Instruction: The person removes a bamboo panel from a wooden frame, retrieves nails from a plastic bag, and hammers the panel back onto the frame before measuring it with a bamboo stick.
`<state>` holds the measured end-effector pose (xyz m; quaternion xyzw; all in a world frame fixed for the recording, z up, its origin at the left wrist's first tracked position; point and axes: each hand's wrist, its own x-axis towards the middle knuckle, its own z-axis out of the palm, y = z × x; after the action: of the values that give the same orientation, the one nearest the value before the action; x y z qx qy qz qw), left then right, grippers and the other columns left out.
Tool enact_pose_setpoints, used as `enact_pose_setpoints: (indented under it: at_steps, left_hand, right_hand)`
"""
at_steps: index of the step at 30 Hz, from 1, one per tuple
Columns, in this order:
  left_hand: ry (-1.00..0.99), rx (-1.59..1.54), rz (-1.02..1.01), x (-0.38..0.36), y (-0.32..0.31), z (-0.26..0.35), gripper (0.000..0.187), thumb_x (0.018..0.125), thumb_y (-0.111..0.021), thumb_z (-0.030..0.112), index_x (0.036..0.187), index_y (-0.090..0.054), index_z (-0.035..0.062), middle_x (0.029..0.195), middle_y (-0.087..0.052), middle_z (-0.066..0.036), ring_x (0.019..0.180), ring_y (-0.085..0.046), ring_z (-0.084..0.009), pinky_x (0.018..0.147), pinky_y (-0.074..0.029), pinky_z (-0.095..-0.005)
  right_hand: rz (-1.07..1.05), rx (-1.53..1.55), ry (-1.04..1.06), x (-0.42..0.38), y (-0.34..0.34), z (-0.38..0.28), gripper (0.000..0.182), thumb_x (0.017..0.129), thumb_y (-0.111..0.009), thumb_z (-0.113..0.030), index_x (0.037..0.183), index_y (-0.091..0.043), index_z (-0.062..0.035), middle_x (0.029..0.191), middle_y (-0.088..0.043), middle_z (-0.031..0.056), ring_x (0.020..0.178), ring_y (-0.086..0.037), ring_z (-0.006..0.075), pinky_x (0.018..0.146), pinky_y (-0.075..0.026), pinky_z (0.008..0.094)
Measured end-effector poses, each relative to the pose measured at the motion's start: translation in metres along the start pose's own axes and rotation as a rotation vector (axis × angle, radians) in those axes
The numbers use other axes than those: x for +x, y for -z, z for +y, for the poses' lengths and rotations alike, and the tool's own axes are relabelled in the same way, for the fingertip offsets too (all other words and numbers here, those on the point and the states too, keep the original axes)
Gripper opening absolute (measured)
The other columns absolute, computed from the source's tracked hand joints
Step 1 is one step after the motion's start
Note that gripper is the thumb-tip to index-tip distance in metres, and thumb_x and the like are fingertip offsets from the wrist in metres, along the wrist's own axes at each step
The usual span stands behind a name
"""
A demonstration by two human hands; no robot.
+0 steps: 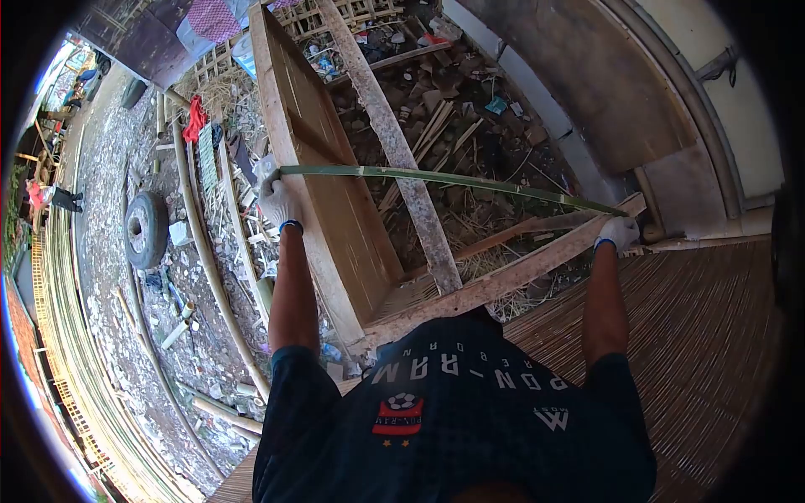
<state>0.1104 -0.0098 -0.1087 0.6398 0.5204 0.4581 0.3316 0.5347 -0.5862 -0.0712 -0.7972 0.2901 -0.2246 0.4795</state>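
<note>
A long green bamboo strip [453, 178] spans a wooden frame, bowed slightly between my two gloved hands. My left hand [279, 201], in a whitish glove, is closed around the strip's left end, beside the frame's wide board [335, 226]. At the other end, my right hand [619, 233], also gloved, grips the strip next to the corner of the frame's near beam [520, 268]. Beneath the strip runs a rough, speckled crossbar [402, 155]. The fingertips of both hands are partly hidden.
Woven bamboo matting [662, 335] lies at the lower right. Debris and loose sticks fill the ground inside the frame. To the left are a tyre [147, 230], bamboo poles [205, 260] and a red cloth [195, 119]. A person [54, 197] is at the far left.
</note>
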Motion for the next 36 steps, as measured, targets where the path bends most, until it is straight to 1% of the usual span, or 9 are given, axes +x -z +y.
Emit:
enact_pose_setpoints:
  at_steps: [4, 7, 12, 15, 23, 27, 31, 34, 36]
  left_hand:
    - [0.263, -0.508, -0.053, 0.012, 0.005, -0.043, 0.039, 0.105, -0.046, 0.018, 0.132, -0.061, -0.0068, 0.126, -0.068, -0.008, 0.109, -0.068, -0.0232, 0.1, -0.052, -0.0341]
    - [0.236, -0.129, -0.177, 0.008, 0.015, -0.01, 0.05, 0.109, -0.047, 0.034, 0.133, -0.06, -0.0069, 0.123, -0.069, -0.012, 0.113, -0.066, -0.0225, 0.103, -0.05, -0.0332]
    - [0.162, 0.2, -0.291, 0.023, -0.013, -0.023, 0.108, 0.089, -0.052, 0.08, 0.155, -0.038, -0.0045, 0.151, -0.049, -0.028, 0.141, -0.048, -0.0401, 0.115, -0.037, -0.0416]
    - [0.158, 0.316, -0.32, -0.002, -0.002, 0.034, 0.101, 0.093, -0.052, 0.072, 0.156, -0.034, -0.005, 0.159, -0.036, -0.031, 0.147, -0.037, -0.044, 0.121, -0.028, -0.0408]
    - [0.142, 0.356, -0.361, 0.01, -0.003, 0.013, 0.108, 0.088, -0.057, 0.077, 0.159, -0.029, 0.0006, 0.125, -0.066, -0.032, 0.119, -0.062, -0.0484, 0.1, -0.048, -0.0472]
    - [0.175, 0.393, -0.292, 0.002, -0.001, 0.028, 0.091, 0.088, -0.052, 0.081, 0.109, -0.074, -0.004, 0.096, -0.072, -0.03, 0.098, -0.07, -0.0432, 0.089, -0.05, -0.0485]
    - [0.196, 0.355, -0.282, -0.001, -0.001, 0.032, 0.086, 0.088, -0.056, 0.079, 0.109, -0.074, -0.0031, 0.097, -0.073, -0.028, 0.098, -0.07, -0.041, 0.089, -0.051, -0.0469]
    - [0.188, 0.279, -0.23, -0.008, 0.0, 0.046, 0.079, 0.087, -0.063, 0.073, 0.104, -0.073, -0.0039, 0.096, -0.073, -0.027, 0.096, -0.069, -0.0429, 0.089, -0.051, -0.0469]
    - [0.216, 0.318, -0.252, -0.004, 0.0, 0.04, 0.078, 0.088, -0.063, 0.072, 0.104, -0.074, -0.0034, 0.097, -0.073, -0.027, 0.096, -0.07, -0.0423, 0.088, -0.051, -0.0465]
  right_hand:
    - [-0.057, 0.074, -0.151, -0.001, 0.004, -0.008, 0.063, 0.102, -0.052, -0.046, 0.134, -0.052, 0.0081, 0.134, -0.06, 0.0293, 0.12, -0.063, 0.042, 0.102, -0.051, 0.048]
    - [-0.164, 0.006, -0.032, 0.019, 0.0, 0.007, 0.084, 0.096, -0.058, -0.061, 0.148, -0.044, 0.0036, 0.147, -0.05, 0.0302, 0.134, -0.051, 0.043, 0.11, -0.043, 0.0474]
    - [-0.307, -0.078, 0.048, 0.032, -0.003, 0.014, 0.113, 0.086, -0.064, -0.074, 0.16, -0.022, 0.0003, 0.162, -0.029, 0.0292, 0.147, -0.037, 0.0401, 0.115, -0.038, 0.0475]
    - [-0.319, -0.16, 0.035, 0.055, -0.018, 0.038, 0.119, 0.085, -0.062, -0.078, 0.162, -0.016, -0.0008, 0.165, -0.023, 0.0281, 0.148, -0.034, 0.0393, 0.116, -0.037, 0.0475]
    - [-0.34, -0.208, 0.026, 0.051, -0.011, 0.039, 0.118, 0.086, -0.046, -0.087, 0.157, -0.03, 0.0056, 0.153, -0.042, 0.031, 0.138, -0.047, 0.0414, 0.112, -0.039, 0.0448]
    - [-0.29, -0.297, 0.046, 0.07, -0.026, 0.057, 0.118, 0.086, -0.042, -0.09, 0.15, -0.041, 0.0101, 0.147, -0.051, 0.0314, 0.132, -0.053, 0.0419, 0.108, -0.042, 0.0439]
    - [-0.375, -0.367, -0.146, 0.056, -0.012, 0.033, 0.12, 0.085, -0.042, -0.09, 0.14, -0.05, 0.0156, 0.143, -0.055, 0.0305, 0.129, -0.056, 0.0411, 0.107, -0.043, 0.0431]
    - [-0.51, -0.184, -0.186, 0.05, -0.008, 0.029, 0.113, 0.092, -0.044, -0.082, 0.158, -0.022, 0.0072, 0.147, -0.049, 0.0339, 0.133, -0.052, 0.0432, 0.11, -0.041, 0.044]
    - [-0.48, -0.251, -0.156, 0.051, -0.01, 0.031, 0.113, 0.092, -0.041, -0.083, 0.16, -0.019, 0.0042, 0.149, -0.047, 0.0336, 0.136, -0.049, 0.0446, 0.113, -0.038, 0.0459]
